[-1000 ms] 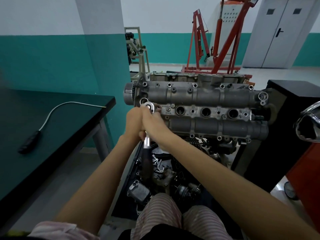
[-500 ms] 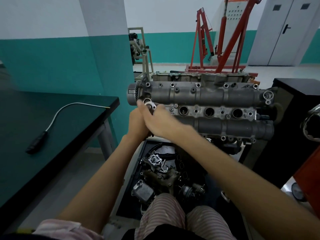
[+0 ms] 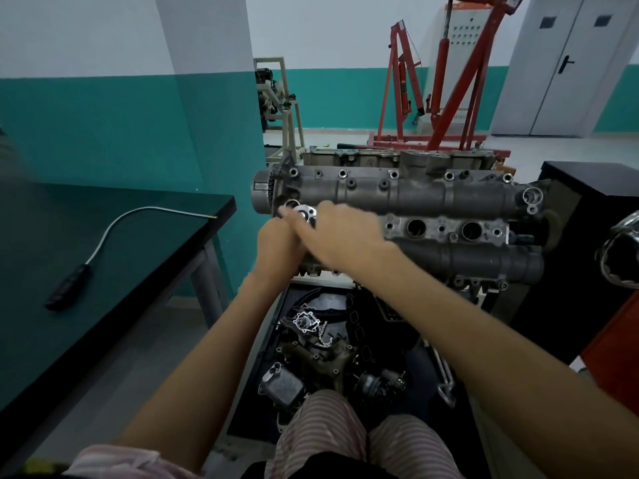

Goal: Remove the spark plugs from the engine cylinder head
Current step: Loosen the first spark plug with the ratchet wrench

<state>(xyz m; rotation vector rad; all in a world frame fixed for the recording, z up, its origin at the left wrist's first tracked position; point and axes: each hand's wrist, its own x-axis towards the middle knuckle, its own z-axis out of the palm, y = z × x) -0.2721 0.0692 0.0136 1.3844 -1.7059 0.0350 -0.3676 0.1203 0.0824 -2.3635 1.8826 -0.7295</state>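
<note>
Both hands meet at the left end of the engine cylinder head (image 3: 415, 198), over its first spark plug well. The right hand (image 3: 342, 236) lies across the head with its fingers stretched out toward nine o'clock, flat and fairly straight, the fingertips (image 3: 285, 213) touching the shiny round ratchet head (image 3: 306, 213). The left hand (image 3: 278, 252) sits just below and under the right one, at its seven o'clock; its fingers are hidden beneath the right hand, so I cannot tell whether they are wrapped around the tool's handle or not.

The ratchet head stands above the leftmost part of the cylinder head, beside the toothed camshaft sprocket (image 3: 264, 195) at its nine o'clock. To the right hand's three o'clock, two open spark plug wells (image 3: 416, 228) show as dark round holes in the middle strip of the head; no spark plug itself can be seen.

Below the hands, at six o'clock, a dark tray (image 3: 249, 392) on the floor holds loose engine parts, among them a water pump housing (image 3: 306, 321) and an oil cooler (image 3: 281, 385). Off at nine o'clock stands a dark green workbench (image 3: 103, 271) with a flexible pick-up tool (image 3: 93, 250) lying on it, black handle nearest. At one o'clock, well behind the engine, stands a red engine hoist (image 3: 446, 91).
</note>
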